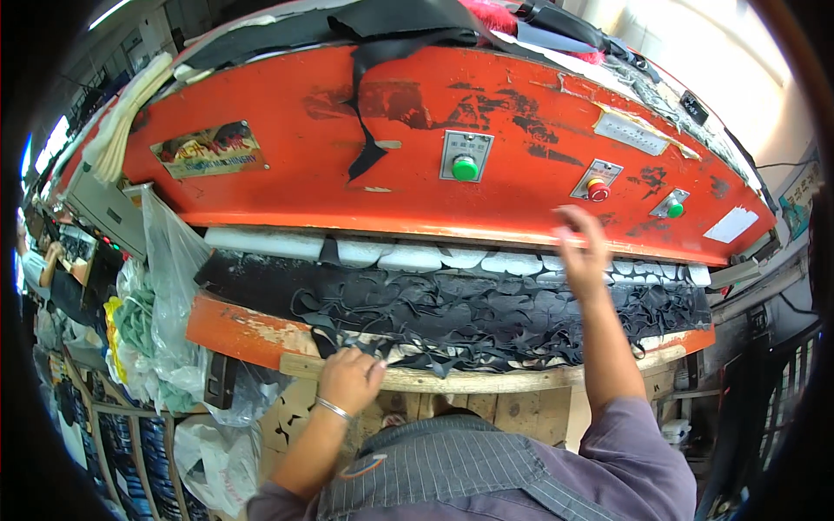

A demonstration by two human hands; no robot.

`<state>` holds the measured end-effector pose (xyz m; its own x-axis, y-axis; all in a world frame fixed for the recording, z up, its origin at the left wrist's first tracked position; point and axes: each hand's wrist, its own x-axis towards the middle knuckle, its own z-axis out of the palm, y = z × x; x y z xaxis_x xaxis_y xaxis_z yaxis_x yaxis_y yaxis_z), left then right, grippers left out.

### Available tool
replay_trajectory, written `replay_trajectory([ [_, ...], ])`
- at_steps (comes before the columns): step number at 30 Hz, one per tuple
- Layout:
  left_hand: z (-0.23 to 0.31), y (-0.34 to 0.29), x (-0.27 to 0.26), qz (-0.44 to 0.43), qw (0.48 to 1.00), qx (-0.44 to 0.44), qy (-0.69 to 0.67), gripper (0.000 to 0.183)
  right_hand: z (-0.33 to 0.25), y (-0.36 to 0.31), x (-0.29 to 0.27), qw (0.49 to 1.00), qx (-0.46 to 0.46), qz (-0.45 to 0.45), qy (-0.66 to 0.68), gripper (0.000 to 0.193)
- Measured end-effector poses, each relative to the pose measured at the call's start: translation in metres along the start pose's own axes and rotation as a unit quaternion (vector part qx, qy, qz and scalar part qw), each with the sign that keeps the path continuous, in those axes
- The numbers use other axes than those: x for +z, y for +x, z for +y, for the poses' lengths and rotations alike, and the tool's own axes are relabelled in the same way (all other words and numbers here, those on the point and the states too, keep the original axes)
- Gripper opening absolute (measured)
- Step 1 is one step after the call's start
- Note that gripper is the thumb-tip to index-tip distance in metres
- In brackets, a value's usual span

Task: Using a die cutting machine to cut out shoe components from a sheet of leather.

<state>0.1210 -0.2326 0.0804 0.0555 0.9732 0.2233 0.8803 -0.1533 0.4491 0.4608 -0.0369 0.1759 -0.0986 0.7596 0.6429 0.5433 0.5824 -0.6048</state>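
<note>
My right hand (584,252) is raised in front of the red machine's (304,113) face, fingers apart and holding nothing. It is just below a red push button (598,191), apart from it. A green button (675,209) sits farther right, another green button (465,168) to the left. My left hand (352,382) is at the wooden rail (486,380) on the bed's near edge, its fingers curled beside black leather-like scraps (426,358); what they hold, if anything, is hidden. A black sheet (252,273) and a tangle of cut black offcuts (512,317) cover the bed.
White pads (417,257) line the gap beneath the machine's beam. Black material (404,19) is heaped on top, with one strip hanging down the front. Plastic bags (217,460) stand at the lower left. A person (45,265) is in the far left background.
</note>
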Motion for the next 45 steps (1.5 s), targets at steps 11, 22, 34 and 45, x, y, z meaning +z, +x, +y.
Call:
replay_trajectory([
  [11, -0.005, -0.007, 0.024, 0.045, 0.998, -0.035, -0.014, 0.021, -0.045, 0.02, 0.216, 0.913, -0.251, -0.312, -0.082, 0.02],
  [22, -0.037, 0.118, -0.032, -0.05, 0.982, -0.023, -0.18, 0.017, 0.022, 0.115, 0.286, 0.726, -0.437, -0.464, -0.258, 0.019],
  [34, -0.046, 0.259, 0.081, -0.009, 0.962, -0.026, -0.272, 0.056, 0.094, 0.084, 0.182, 0.89, 0.332, -0.27, -0.154, 0.029],
  [45, -0.029, 0.274, 0.136, -0.035, 0.993, 0.005, -0.114, 0.08, 0.121, 0.006, 0.152, 0.957, 0.078, -0.214, -0.179, 0.071],
])
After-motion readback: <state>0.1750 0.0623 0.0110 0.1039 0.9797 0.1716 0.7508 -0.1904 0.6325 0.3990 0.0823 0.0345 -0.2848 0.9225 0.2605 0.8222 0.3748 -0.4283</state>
